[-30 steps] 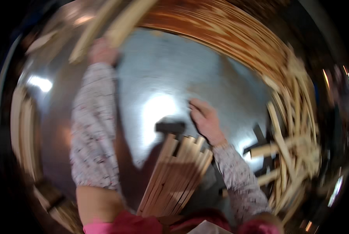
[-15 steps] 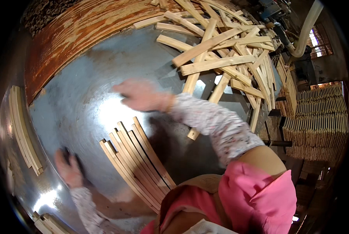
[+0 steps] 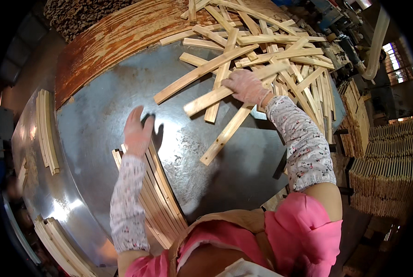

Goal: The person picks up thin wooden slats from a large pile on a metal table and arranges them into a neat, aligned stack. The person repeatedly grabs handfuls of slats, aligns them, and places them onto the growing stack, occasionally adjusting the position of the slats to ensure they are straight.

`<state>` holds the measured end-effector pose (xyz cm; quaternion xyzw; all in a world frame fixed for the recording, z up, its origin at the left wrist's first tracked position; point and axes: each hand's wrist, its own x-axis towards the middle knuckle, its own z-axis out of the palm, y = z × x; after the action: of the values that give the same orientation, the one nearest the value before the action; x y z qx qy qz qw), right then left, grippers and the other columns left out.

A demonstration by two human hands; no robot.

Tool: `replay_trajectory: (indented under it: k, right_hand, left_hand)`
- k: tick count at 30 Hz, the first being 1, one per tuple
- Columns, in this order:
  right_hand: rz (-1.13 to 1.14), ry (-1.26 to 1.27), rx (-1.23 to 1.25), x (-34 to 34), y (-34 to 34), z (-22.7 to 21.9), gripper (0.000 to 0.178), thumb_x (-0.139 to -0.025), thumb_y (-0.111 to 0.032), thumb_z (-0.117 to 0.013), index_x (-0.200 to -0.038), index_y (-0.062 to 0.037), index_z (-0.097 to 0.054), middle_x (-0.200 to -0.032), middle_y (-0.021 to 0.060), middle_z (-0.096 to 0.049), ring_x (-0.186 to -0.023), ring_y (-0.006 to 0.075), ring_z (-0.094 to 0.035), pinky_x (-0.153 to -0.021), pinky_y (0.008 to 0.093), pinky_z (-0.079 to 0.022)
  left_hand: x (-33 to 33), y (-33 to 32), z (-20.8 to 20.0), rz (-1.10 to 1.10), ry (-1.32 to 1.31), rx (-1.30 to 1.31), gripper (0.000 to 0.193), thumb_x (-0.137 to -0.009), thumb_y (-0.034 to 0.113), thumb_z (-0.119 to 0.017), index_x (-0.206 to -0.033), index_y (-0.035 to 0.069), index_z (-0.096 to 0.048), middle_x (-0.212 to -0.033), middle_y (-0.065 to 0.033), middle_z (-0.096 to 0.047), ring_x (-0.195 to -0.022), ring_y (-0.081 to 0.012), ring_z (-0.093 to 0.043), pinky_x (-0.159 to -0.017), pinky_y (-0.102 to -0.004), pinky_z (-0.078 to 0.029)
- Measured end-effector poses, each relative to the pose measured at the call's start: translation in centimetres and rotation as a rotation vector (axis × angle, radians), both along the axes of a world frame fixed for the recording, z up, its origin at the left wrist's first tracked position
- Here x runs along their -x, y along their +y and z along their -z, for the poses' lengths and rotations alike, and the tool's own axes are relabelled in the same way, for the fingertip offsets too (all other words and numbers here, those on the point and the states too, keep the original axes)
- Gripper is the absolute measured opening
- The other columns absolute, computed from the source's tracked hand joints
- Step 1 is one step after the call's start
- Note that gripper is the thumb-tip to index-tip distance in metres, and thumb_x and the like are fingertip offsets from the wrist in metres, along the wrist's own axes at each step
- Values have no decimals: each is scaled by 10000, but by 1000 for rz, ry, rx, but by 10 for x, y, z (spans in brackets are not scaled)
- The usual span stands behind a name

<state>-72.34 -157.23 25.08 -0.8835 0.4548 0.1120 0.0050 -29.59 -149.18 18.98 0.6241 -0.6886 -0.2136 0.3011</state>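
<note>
My right hand (image 3: 247, 87), in a pale pinkish glove, is closed over a wooden strip (image 3: 206, 101) at the near side of a loose heap of strips (image 3: 303, 69). That strip slants from lower left to upper right across others. My left hand (image 3: 138, 131), gloved too, hovers over the far end of a row of strips laid side by side (image 3: 162, 194). Its fingers are stretched out with the thumb apart, and nothing is in them. My left forearm covers part of the row.
All this lies on a grey metal table (image 3: 105, 106). A worn reddish-brown board (image 3: 118, 41) borders its far left. More strips (image 3: 45, 129) are stacked at the left, with another bundle (image 3: 61, 247) at lower left. Tall stacks of slats (image 3: 384, 171) stand at right, below a ribbed hose (image 3: 377, 46).
My right hand has moved right onto the heap and taken hold of a strip. My left hand has moved up and right, from beside the row to over its far end.
</note>
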Motion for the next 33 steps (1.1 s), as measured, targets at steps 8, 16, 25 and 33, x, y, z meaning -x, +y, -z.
replay_trajectory:
  k: [8,16,25,33]
  right_hand:
    - [-297,-3,-13,-43,-27,52,447,-881,-133,-697,-1326,-179,-705,-1148,69,-743,-1193,324,-662,-946,471,-554]
    - [93,-967,-242,-85,-7,-154,502,-881,-195,-778,-1354,-61,-674,-1240,163,-762,-1111,225,-738,-940,354,-603]
    - [213,-1695,-917,-105,5,-154,637,-1076,-475,-646,-1517,-25,-547,-1167,178,-765,-991,276,-772,-845,413,-663]
    - [1020,-1612,-1391,-145,219,67,504,-1074,-377,-637,-1258,91,-671,-976,161,-743,-813,262,-734,-778,387,-635]
  left_hand:
    - [85,-122,41,203,-600,-218,556,-977,327,-682,-1503,213,-542,-1292,-173,-692,-1221,-375,-676,-1009,-511,-558]
    - [-50,32,-54,-67,-229,-302,429,-1059,344,-581,-1438,146,-605,-1273,-227,-718,-1185,-453,-678,-1003,-528,-537]
    - [-196,358,45,-720,182,-221,593,-1079,431,-635,-1533,57,-559,-992,-121,-701,-836,-238,-631,-773,-394,-525]
    - [-83,514,66,-524,140,-445,637,-1048,495,-599,-1507,53,-587,-1427,-251,-659,-1371,-407,-593,-1116,-515,-463]
